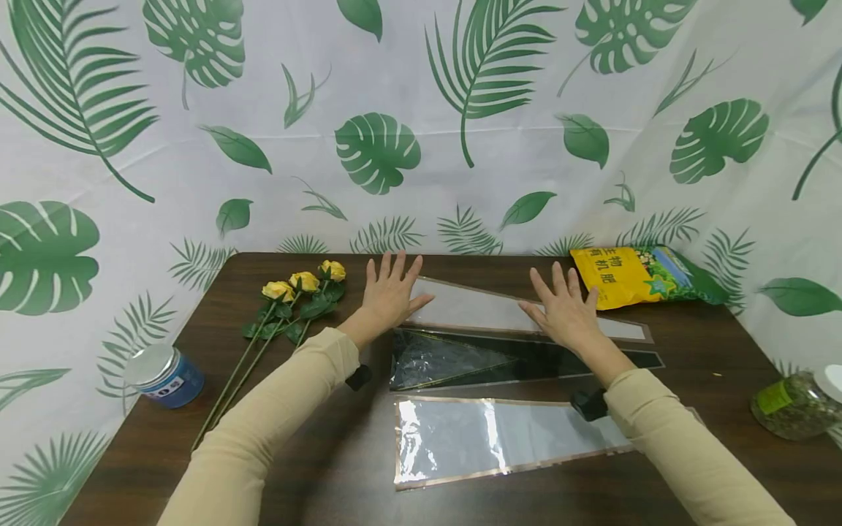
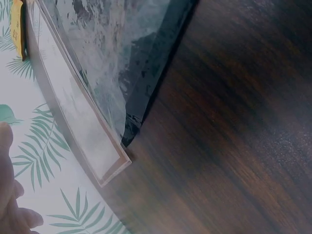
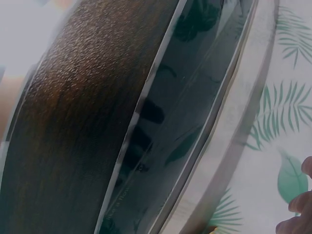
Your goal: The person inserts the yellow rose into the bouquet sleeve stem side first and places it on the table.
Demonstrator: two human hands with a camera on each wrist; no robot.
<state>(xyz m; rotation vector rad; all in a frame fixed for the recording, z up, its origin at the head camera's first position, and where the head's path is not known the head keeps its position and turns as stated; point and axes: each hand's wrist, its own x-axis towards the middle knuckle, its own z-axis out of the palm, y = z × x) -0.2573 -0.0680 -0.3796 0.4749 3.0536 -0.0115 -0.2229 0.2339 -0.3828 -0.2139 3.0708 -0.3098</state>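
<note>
Along the left edge of a dark wooden table (image 1: 342, 475), a blue tin (image 1: 172, 380) with a silver lid stands before a leaf-printed cloth (image 1: 276, 168). Beside it to the right lie three yellow roses (image 1: 305, 282), blooms toward the far side, long stems running toward the near left. Next, a person's left hand (image 1: 389, 296) spreads its fingers wide, palm down and holding nothing, at the left end of a pale sleeve (image 1: 473, 303). Three such tapered sleeves lie flat at the middle of the table, wide ends to the left: the pale one farthest, a black-and-clear sleeve (image 1: 454, 359) just beside it in the middle, and a shiny clear sleeve (image 1: 467, 435) with a copper-toned border nearest. Over the right part of the far pair, the right hand (image 1: 566, 310) is likewise stretched open and has hold of nothing; whether either hand touches a sleeve cannot be told. At the far right, a yellow bag (image 1: 625, 277) with a green end lies near the cloth. Nearer, at the right edge, is a clear jar (image 1: 792, 409) with a white lid.
</note>
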